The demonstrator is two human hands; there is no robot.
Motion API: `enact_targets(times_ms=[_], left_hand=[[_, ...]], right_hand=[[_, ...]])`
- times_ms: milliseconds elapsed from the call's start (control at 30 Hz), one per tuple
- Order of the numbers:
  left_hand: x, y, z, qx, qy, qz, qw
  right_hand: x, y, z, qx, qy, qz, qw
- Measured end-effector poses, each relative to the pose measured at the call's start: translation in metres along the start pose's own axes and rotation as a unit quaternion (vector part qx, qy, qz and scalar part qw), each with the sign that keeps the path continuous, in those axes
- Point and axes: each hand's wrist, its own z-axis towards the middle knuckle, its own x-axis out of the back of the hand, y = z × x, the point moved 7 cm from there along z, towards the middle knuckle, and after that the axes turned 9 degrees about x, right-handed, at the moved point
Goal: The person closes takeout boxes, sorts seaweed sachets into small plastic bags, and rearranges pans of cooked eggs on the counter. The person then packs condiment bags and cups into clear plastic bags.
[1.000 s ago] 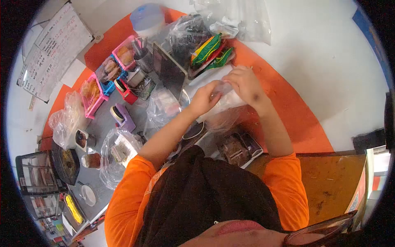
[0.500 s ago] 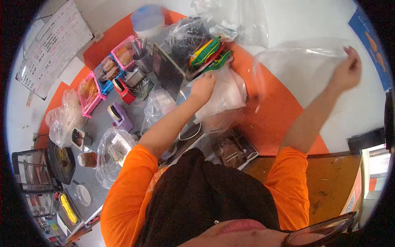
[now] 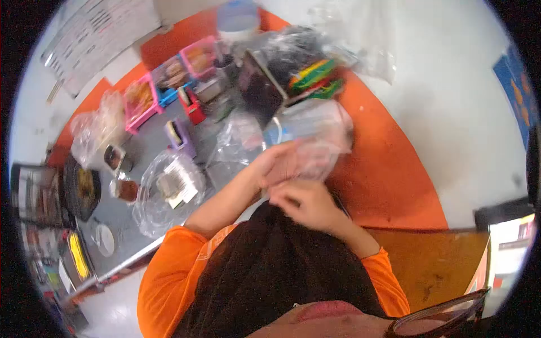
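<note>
A clear plastic bag (image 3: 316,160) lies over my left hand (image 3: 280,163), whose fingers point to the right and look spread beneath or inside the film. Just below it, my right hand (image 3: 303,204) is curled, its fingertips pinched at the bag's edge near my left wrist. Both hands are in front of my dark apron and are a little blurred. Behind them is a stack of pale plastic bags (image 3: 332,115), with a green and yellow packet (image 3: 315,79) beyond.
On the grey table (image 3: 149,143) are a purple tape dispenser (image 3: 181,139), a red dispenser (image 3: 191,106), a pink basket (image 3: 141,104), a dark tablet (image 3: 260,87) and a clear bag with papers (image 3: 176,186). A black pan-like object (image 3: 84,188) is at the left.
My right hand has come back from far right to beside my left hand. The plastic film stretched out at the right is now around my left hand. The view has shifted.
</note>
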Motion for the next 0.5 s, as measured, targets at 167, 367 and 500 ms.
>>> enact_targets(times_ms=[167,367,500], left_hand=[[0.0,0.049,-0.105,-0.188,0.1,0.36,0.909],[-0.043,0.011,-0.269,-0.192,0.204,0.707,0.649],[-0.024,-0.031,-0.378,-0.135,0.33,0.688,0.632]], right_hand=[[-0.047,-0.055,0.032,0.128,-0.112,0.165,0.971],[-0.055,-0.07,0.097,0.027,0.113,0.132,0.984],[-0.163,-0.095,0.11,0.056,-0.214,0.299,0.928]])
